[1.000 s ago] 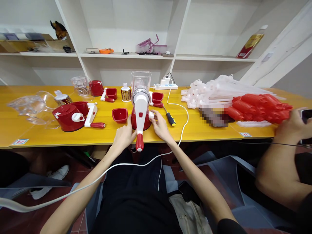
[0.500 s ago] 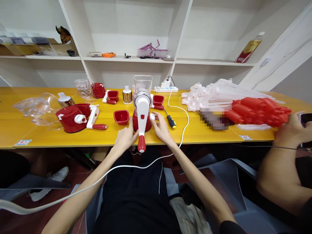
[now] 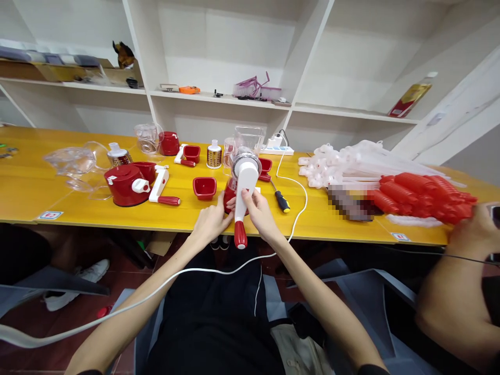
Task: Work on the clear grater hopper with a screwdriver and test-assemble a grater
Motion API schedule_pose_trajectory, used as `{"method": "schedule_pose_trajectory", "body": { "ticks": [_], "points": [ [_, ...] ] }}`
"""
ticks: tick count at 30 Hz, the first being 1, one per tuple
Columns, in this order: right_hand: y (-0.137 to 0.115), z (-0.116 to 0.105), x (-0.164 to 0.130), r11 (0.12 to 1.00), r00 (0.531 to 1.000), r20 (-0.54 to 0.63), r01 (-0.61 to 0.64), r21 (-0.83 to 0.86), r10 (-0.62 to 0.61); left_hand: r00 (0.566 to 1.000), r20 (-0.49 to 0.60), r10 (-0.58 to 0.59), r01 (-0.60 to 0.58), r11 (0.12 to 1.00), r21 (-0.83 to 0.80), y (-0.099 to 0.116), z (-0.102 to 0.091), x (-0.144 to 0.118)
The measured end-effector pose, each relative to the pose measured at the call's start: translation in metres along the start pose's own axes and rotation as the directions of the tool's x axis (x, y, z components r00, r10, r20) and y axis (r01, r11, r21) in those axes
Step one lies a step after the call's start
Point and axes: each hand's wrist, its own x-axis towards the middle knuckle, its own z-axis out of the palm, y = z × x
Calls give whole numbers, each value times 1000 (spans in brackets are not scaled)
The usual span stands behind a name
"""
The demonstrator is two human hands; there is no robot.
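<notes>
One grater (image 3: 242,179) is gripped at the near table edge: its red base is cupped by the left hand (image 3: 213,223), fingers curled, and its white crank (image 3: 244,195) is pinched by the right hand (image 3: 260,211). Left of the left hand, one red cup (image 3: 204,187) and a second assembled grater (image 3: 128,183) are noted. Right of the right hand, one screwdriver (image 3: 282,199) and one white cable (image 3: 299,190) are seen. The surface is a yellow table (image 3: 35,182); white shelves (image 3: 219,99) stand behind.
</notes>
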Motion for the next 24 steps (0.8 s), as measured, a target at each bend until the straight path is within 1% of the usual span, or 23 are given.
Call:
{"method": "schedule_pose_trajectory", "body": {
  "ticks": [3,6,11,16,21,24],
  "points": [
    [2,5,2,993,1000,-1,-8,119,8,1000,-5,3,-3,1000,9,0,2,0],
    [5,2,3,982,1000,2,-31,186,31,1000,-16,-3,4,1000,23,0,4,0],
    [8,-5,6,971,999,26,-49,235,44,1000,-30,-3,5,999,42,1,3,0],
    [10,-1,6,962,1000,20,-15,273,9,1000,-28,-5,6,999,36,3,2,-1],
    [12,3,7,952,999,5,29,304,-32,999,-38,-8,7,1000,-10,3,2,-1],
    [14,3,8,946,999,11,34,321,-40,998,-68,-9,4,997,-74,1,3,-1]
  ]
}}
